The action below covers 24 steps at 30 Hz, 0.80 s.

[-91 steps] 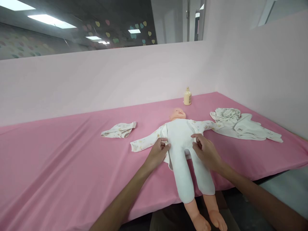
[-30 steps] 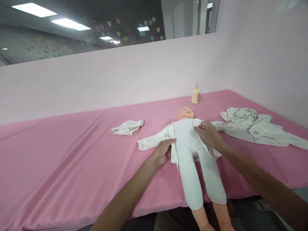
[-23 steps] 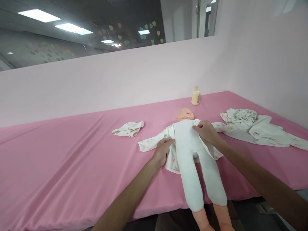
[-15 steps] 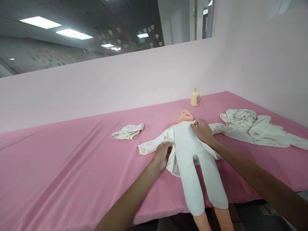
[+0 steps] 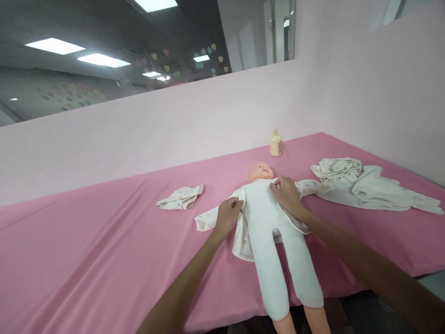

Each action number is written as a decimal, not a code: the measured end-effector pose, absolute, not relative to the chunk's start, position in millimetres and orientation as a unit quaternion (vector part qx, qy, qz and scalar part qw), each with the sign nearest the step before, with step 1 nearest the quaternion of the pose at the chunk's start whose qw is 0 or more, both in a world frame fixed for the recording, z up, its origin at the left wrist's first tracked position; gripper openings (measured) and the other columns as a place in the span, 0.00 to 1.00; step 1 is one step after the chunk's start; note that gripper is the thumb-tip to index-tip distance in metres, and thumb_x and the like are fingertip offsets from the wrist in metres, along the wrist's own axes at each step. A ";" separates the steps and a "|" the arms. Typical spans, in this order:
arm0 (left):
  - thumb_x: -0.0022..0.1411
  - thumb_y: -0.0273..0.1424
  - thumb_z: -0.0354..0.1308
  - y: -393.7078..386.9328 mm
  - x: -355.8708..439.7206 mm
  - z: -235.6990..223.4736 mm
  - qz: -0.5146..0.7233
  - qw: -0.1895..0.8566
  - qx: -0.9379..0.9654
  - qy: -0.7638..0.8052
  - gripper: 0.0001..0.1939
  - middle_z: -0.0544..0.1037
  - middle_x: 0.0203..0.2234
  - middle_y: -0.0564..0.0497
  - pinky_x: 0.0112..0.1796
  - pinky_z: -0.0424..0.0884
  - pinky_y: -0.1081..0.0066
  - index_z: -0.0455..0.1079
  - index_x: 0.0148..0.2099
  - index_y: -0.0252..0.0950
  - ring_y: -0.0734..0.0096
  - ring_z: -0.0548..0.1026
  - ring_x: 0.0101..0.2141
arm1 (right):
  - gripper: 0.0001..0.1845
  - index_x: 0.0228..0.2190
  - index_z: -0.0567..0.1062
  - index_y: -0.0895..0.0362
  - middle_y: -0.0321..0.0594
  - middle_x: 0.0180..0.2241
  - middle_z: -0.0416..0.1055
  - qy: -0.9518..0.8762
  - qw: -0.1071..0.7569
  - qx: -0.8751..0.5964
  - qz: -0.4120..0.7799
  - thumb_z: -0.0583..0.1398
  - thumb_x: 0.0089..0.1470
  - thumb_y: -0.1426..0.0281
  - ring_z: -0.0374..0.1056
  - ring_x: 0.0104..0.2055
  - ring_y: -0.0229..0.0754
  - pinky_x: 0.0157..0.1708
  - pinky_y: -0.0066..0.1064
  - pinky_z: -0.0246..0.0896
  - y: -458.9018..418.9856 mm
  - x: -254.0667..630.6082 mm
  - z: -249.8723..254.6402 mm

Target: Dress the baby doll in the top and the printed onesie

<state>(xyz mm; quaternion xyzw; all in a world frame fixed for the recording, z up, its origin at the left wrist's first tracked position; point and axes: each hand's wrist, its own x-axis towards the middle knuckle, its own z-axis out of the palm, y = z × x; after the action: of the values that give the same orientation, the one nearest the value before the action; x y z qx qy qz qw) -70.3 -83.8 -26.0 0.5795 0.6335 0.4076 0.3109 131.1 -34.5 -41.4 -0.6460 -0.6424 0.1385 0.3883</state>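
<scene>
A baby doll (image 5: 269, 222) with a white cloth body lies on its back, its lower legs past the table's front edge. Its arms are in the sleeves of a small white printed baby shirt (image 5: 244, 243), which is spread apart at the front. My left hand (image 5: 228, 215) pinches the shirt's front edge beside the doll's chest, on the left. Close to the neck on the other side, my right hand (image 5: 288, 197) has its fingers closed on the opposite front edge of the shirt.
A pink sheet (image 5: 114, 250) covers the table. Left of the doll lies a small folded printed cloth (image 5: 181, 198). More white baby clothes (image 5: 375, 188) are heaped at the right. A cream pump bottle (image 5: 276, 144) stands at the back by the white wall (image 5: 167, 134).
My left hand has moved up along the shirt's front edge to chest height, and the left panel hangs more spread out. My right hand stays near the collar. The view has shifted slightly.
</scene>
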 end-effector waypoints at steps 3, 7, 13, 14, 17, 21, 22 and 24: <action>0.54 0.34 0.53 -79.3 -64.4 -8.2 0.424 0.335 0.546 0.641 0.13 0.57 0.15 0.58 0.21 0.53 0.75 0.53 0.22 0.38 0.77 0.57 0.17 | 0.12 0.37 0.67 0.57 0.48 0.40 0.70 -0.643 0.370 -0.653 0.153 0.51 0.55 0.63 0.65 0.45 0.50 0.38 0.35 0.55 -35.6 132.7 -37.1; 0.54 0.34 0.52 -60.4 -47.3 4.3 0.451 0.399 0.503 0.620 0.13 0.54 0.16 0.59 0.21 0.51 0.75 0.50 0.24 0.39 0.79 0.53 0.18 | 0.11 0.36 0.68 0.57 0.48 0.39 0.72 -0.663 0.346 -0.645 0.157 0.50 0.55 0.66 0.67 0.41 0.48 0.33 0.33 0.53 -34.3 138.6 -33.8; 0.52 0.32 0.55 -31.8 -24.6 -3.2 0.436 0.369 0.517 0.638 0.09 0.59 0.19 0.57 0.23 0.52 0.74 0.59 0.25 0.37 0.78 0.54 0.22 | 0.09 0.21 0.63 0.55 0.38 0.24 0.68 -0.652 0.371 -0.636 0.181 0.50 0.51 0.73 0.61 0.27 0.40 0.27 0.30 0.45 -33.1 149.1 -33.6; 0.52 0.33 0.56 -29.9 -24.4 -5.2 0.426 0.360 0.530 0.639 0.07 0.61 0.20 0.57 0.24 0.53 0.74 0.62 0.26 0.36 0.77 0.56 0.23 | 0.09 0.20 0.61 0.55 0.36 0.22 0.66 -0.646 0.385 -0.628 0.199 0.50 0.51 0.73 0.58 0.26 0.38 0.26 0.30 0.44 -33.7 150.0 -33.3; 0.54 0.36 0.55 -28.4 -27.4 -10.4 0.402 0.317 0.576 0.638 0.09 0.68 0.24 0.54 0.27 0.57 0.74 0.69 0.32 0.35 0.75 0.63 0.26 | 0.11 0.18 0.58 0.55 0.32 0.18 0.60 -0.629 0.434 -0.596 0.248 0.51 0.50 0.70 0.54 0.23 0.36 0.25 0.29 0.44 -36.4 150.0 -32.4; 0.57 0.35 0.53 -33.8 -26.5 -15.6 0.419 0.253 0.607 0.625 0.09 0.72 0.26 0.52 0.32 0.61 0.72 0.68 0.31 0.35 0.71 0.68 0.30 | 0.12 0.18 0.59 0.55 0.30 0.18 0.56 -0.609 0.473 -0.581 0.258 0.52 0.51 0.67 0.52 0.23 0.36 0.25 0.29 0.45 -39.2 145.2 -30.8; 0.57 0.34 0.52 -36.2 -24.4 -16.7 0.429 0.231 0.607 0.627 0.08 0.73 0.27 0.52 0.33 0.61 0.72 0.67 0.31 0.35 0.70 0.68 0.31 | 0.12 0.18 0.59 0.55 0.30 0.18 0.56 -0.606 0.479 -0.581 0.255 0.52 0.51 0.66 0.52 0.23 0.36 0.25 0.29 0.45 -39.0 143.0 -29.7; 0.58 0.31 0.50 -41.5 -19.2 -19.2 0.444 0.184 0.606 0.634 0.07 0.74 0.29 0.51 0.35 0.62 0.70 0.66 0.31 0.36 0.68 0.70 0.32 | 0.12 0.18 0.58 0.54 0.30 0.18 0.55 -0.604 0.488 -0.583 0.241 0.52 0.51 0.67 0.52 0.22 0.36 0.25 0.30 0.44 -37.3 137.2 -26.0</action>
<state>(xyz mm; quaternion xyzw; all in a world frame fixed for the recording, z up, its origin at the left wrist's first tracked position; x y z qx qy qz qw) -19.2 -41.5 -19.2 0.6061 0.6337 0.4440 0.1839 137.2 -37.3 -26.0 -0.5825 -0.6037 0.2409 0.4881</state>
